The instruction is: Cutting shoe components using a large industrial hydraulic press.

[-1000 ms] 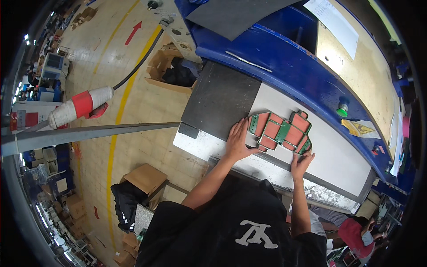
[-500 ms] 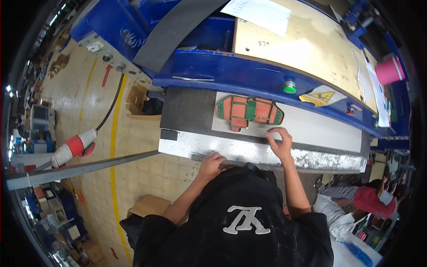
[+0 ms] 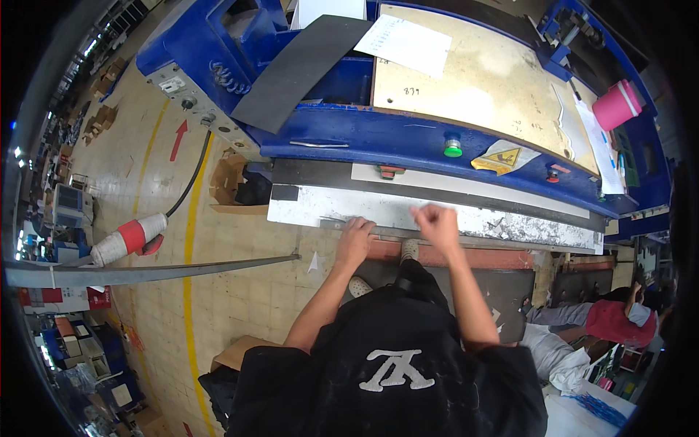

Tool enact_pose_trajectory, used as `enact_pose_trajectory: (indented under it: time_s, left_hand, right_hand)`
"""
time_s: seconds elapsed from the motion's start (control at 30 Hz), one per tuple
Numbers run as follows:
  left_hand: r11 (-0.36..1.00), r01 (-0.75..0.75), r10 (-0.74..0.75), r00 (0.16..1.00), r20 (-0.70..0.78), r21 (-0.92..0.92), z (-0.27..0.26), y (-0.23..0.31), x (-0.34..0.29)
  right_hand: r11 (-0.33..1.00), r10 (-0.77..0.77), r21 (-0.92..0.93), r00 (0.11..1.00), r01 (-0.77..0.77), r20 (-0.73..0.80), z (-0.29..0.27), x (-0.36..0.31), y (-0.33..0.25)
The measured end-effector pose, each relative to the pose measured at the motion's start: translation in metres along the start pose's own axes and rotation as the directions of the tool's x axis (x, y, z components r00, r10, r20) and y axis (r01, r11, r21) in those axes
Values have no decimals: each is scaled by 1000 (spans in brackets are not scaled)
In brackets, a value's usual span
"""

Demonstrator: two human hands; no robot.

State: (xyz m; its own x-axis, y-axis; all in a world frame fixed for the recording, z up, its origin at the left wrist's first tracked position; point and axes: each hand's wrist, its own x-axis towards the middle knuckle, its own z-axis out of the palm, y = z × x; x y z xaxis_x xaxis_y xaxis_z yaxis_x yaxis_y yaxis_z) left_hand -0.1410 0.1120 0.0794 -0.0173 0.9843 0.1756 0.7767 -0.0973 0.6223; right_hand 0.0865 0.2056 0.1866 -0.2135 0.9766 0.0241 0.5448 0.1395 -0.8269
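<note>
- Head view: we see the red-green piece (image 3: pixel 390 172) on the white sheet (image 3: pixel 466 188), mostly hidden by the blue beam (image 3: pixel 393 135); only a small near part shows past the beam's lower edge.
- What has changed: a second ago both hands touch the piece, and half a second ago we see it whole. Now the beam hides most of it, and both hands are clear of it. The view shifts too, so we cannot tell how much the beam itself moves.
- What we take from this: the handling of the piece looks finished for now, and the beam blocks an easy reach to it.
- The left hand (image 3: pixel 354 242) rests at the front edge of the surface (image 3: pixel 298 207), its fingers bent over that edge; we cannot tell whether they grip it.
- The right hand (image 3: pixel 437 226) is over the pale front strip, fingers curled in and blurred. We see nothing in it, but cannot tell whether it is pressed fully together or touches the strip.
- On the beam we see a green button (image 3: pixel 453 148), a yellow sticker (image 3: pixel 504 156) and a red button (image 3: pixel 553 175), all well apart from the hands.
- Above the beam, a paper (image 3: pixel 405 44) lies partly on a pale board (image 3: pixel 451 80).
</note>
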Motion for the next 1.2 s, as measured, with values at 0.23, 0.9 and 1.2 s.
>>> enact_pose_trajectory:
  time_s: [0.23, 0.9, 1.2]
  left_hand:
    - [1000, 11, -10, 1000, -11, 20, 11, 1, 21]
    - [997, -35, 39, 998, -51, 72, 7, 4, 15]
    - [996, -19, 19, 1000, -3, 89, -2, 5, 10]
  right_hand:
    - [890, -180, -438, 980, 125, -87, 2, -61, 84]
    - [806, -34, -582, 990, 109, 137, 7, -49, 104]
    - [849, -117, -503, 986, 161, 119, 8, -48, 119]
